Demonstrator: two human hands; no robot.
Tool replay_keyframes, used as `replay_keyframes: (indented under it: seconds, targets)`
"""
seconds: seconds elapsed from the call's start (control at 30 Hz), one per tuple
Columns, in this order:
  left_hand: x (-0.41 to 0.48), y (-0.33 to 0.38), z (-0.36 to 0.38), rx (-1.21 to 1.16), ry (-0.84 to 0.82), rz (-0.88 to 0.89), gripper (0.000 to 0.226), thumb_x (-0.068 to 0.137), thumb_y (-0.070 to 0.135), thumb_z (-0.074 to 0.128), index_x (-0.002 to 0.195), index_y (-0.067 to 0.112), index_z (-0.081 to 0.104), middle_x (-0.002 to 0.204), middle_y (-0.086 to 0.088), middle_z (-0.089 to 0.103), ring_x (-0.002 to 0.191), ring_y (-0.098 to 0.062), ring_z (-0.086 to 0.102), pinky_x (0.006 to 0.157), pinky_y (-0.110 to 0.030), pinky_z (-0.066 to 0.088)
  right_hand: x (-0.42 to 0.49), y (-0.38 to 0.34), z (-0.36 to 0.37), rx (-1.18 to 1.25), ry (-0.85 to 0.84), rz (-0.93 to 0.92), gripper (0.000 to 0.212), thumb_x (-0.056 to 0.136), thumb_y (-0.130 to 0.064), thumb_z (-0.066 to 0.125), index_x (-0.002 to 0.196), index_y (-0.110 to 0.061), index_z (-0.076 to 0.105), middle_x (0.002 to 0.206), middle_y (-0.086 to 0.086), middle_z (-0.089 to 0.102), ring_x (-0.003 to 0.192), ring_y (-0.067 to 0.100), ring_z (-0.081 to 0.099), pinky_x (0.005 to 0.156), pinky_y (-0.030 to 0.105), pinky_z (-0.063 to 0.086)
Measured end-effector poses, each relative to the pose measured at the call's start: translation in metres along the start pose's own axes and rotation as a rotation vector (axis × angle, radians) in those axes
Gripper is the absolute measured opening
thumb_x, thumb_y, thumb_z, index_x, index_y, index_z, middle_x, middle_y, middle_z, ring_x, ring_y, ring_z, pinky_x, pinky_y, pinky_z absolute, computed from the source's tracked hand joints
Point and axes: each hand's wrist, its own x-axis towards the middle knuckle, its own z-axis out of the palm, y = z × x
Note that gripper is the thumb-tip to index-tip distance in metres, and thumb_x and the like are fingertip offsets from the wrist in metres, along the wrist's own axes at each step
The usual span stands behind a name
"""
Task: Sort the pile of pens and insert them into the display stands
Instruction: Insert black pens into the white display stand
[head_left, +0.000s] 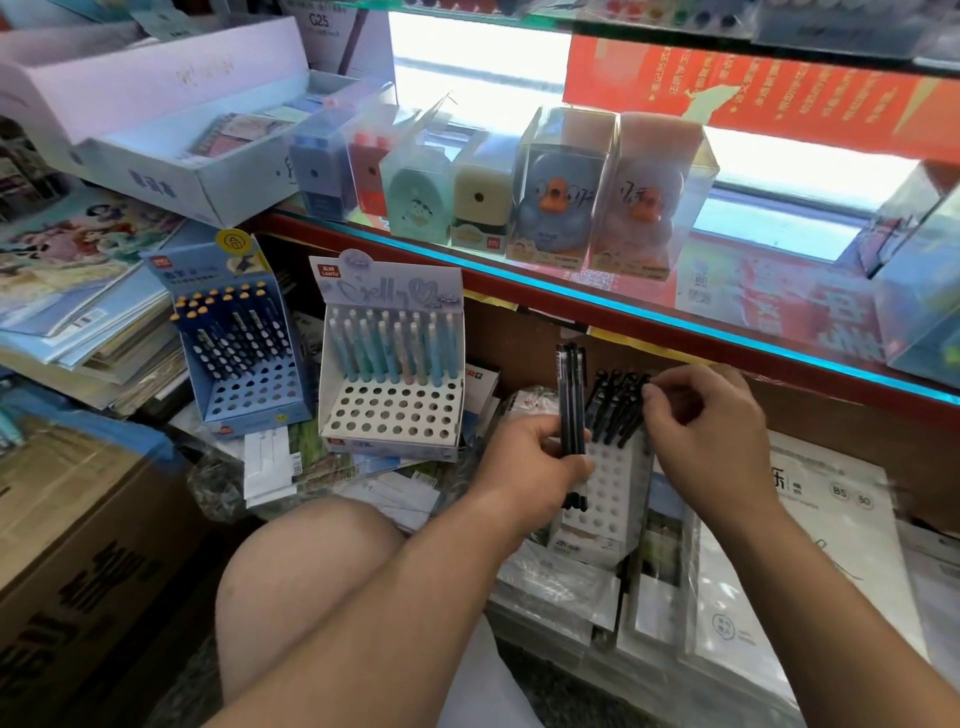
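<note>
My left hand (540, 460) grips upright black pens (571, 395); my right hand (711, 421) pinches a pen (635, 413) standing in the white stand (615, 475).

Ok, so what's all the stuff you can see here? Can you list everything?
loose black pens: about three, black, upright in the left hand
white stand: one, white, under the hands
standing black pens: cluster, black, white stand's back rows
pastel stand: one, white and lilac, left of the hands
pastel pens: many, blue, mint, pink, its back rows
blue stand: one, blue, further left
navy pens: many, yellow-topped, in the blue stand
boxed pencil sharpeners: six, mixed colours, two duck-shaped, glass shelf
cardboard box: one, brown, bottom left
left hand: grips the loose black pens
right hand: fingertips at the standing black pens' tops, blurred
</note>
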Motion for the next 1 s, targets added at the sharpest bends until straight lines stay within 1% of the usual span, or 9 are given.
replay_keyframes:
  seconds: [0.13,0.2,0.33,0.43,0.5,0.57,0.8,0.9,1.0]
  targets:
    - [-0.004,0.003,0.000,0.012,-0.127,0.031,0.021,0.092,0.002,0.068,0.103,0.019,0.070,0.089,0.001,0.068,0.092,-0.019,0.068,0.094,-0.044,0.058,0.003,-0.032,-0.007,0.338,-0.241,0.047,0.007,0.096,-0.027,0.067,0.102,-0.029,0.070,0.085,-0.009,0.071,0.080,0.006,0.068,0.067,0.020,0.057]
    - [-0.007,0.004,0.000,0.011,-0.151,0.044,0.021,0.093,0.000,0.067,0.102,0.019,0.070,0.086,0.002,0.066,0.088,-0.017,0.066,0.091,-0.041,0.058,0.004,-0.040,-0.007,0.404,-0.333,0.052,0.010,0.095,-0.023,0.068,0.103,-0.028,0.069,0.085,-0.008,0.072,0.078,0.009,0.071,0.067,0.020,0.058]
    - [-0.007,0.002,-0.003,0.056,-0.065,0.058,0.019,0.093,0.002,0.067,0.106,0.015,0.071,0.094,-0.001,0.069,0.094,-0.018,0.067,0.091,-0.038,0.058,0.007,-0.037,-0.003,0.428,-0.289,0.091,0.009,0.094,-0.021,0.070,0.102,-0.018,0.066,0.080,0.003,0.070,0.070,0.020,0.069,0.063,0.027,0.061]
    - [-0.003,-0.001,-0.009,0.087,0.062,0.041,0.016,0.094,0.005,0.067,0.104,0.018,0.069,0.097,0.000,0.069,0.093,-0.014,0.066,0.076,-0.027,0.055,0.009,-0.033,-0.003,0.466,-0.140,0.143,0.008,0.095,-0.022,0.069,0.100,-0.019,0.065,0.081,0.005,0.070,0.071,0.018,0.070,0.060,0.023,0.059]
    - [-0.002,-0.002,-0.012,0.095,0.144,0.035,0.016,0.095,0.008,0.068,0.102,0.023,0.068,0.097,0.002,0.070,0.089,-0.011,0.065,0.067,-0.021,0.050,0.010,-0.030,-0.004,0.432,-0.047,0.163,0.008,0.095,-0.022,0.069,0.101,-0.019,0.065,0.085,0.004,0.071,0.070,0.013,0.070,0.062,0.021,0.060]
    - [-0.002,-0.003,-0.014,0.089,0.181,0.039,0.017,0.095,0.010,0.068,0.098,0.027,0.068,0.098,0.003,0.070,0.089,-0.012,0.066,0.066,-0.021,0.050,0.009,-0.024,-0.001,0.310,-0.030,0.134,0.008,0.095,-0.024,0.069,0.100,-0.025,0.064,0.085,-0.003,0.071,0.070,0.007,0.071,0.069,0.026,0.062]
    - [-0.001,-0.005,-0.012,0.133,0.179,0.063,0.015,0.094,0.011,0.070,0.101,0.024,0.069,0.092,0.005,0.068,0.087,-0.013,0.065,0.081,-0.031,0.056,-0.005,-0.018,0.017,0.159,-0.100,0.037,0.011,0.094,-0.026,0.071,0.101,-0.031,0.063,0.085,-0.010,0.070,0.080,0.007,0.071,0.076,0.038,0.061]
    - [-0.001,-0.005,-0.012,0.140,0.175,0.069,0.014,0.093,0.012,0.070,0.102,0.024,0.069,0.090,0.004,0.067,0.084,-0.013,0.064,0.080,-0.031,0.055,-0.008,-0.015,0.022,0.076,-0.106,0.008,0.013,0.095,-0.027,0.070,0.106,-0.028,0.063,0.089,-0.008,0.069,0.082,0.009,0.067,0.072,0.032,0.057]
    - [-0.001,-0.005,-0.013,0.136,0.168,0.065,0.015,0.094,0.012,0.070,0.103,0.024,0.069,0.089,0.005,0.066,0.084,-0.011,0.063,0.075,-0.027,0.053,-0.013,-0.011,0.023,-0.010,-0.107,-0.029,0.028,0.095,-0.025,0.070,0.120,-0.021,0.058,0.093,-0.008,0.064,0.081,0.009,0.062,0.067,0.025,0.049]
